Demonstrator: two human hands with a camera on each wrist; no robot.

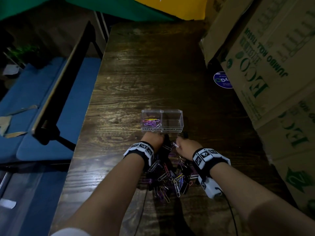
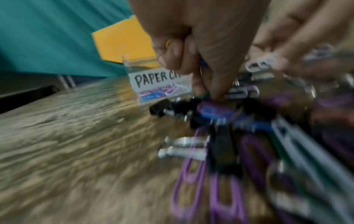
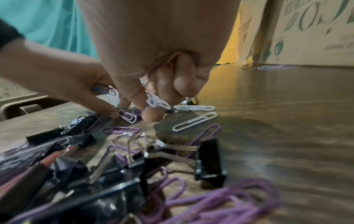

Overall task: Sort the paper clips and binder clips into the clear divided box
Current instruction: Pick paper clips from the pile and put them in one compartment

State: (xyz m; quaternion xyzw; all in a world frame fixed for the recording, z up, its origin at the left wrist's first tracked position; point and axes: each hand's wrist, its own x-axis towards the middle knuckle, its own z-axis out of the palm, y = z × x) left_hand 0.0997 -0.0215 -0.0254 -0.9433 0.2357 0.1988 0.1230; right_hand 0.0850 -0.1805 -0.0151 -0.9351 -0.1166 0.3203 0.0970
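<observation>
Over on the far left there's a blue bench (image 1: 56,106) running alongside the dark wood table (image 1: 136,74). Moving in, the left hand (image 1: 152,139) is down at the near edge of the clear divided box (image 1: 162,120), fingers curled up tight around a few paper clips, with a yellow one peeking out between them in the left wrist view, while the thumb tip presses down into the pile. The box's left compartment, labelled PAPER CLIPS, already has a bunch of pink, purple and yellow clips (image 1: 150,122) in it; the right one, labelled BINDER CLIPS, looks like it has nothing in it as far as I can tell. Below the hands, the mixed pile (image 1: 170,174) of colored paper clips and black binder clips sits between the two forearms. Right hand (image 1: 185,147) is just beside the left one, pinching a white paper clip (image 3: 158,102) between thumb and fingers, other fingers tucked in. One black binder clip (image 1: 185,134) sits just off the box's near right corner. Far right is a stack of cardboard cartons (image 1: 272,65).
</observation>
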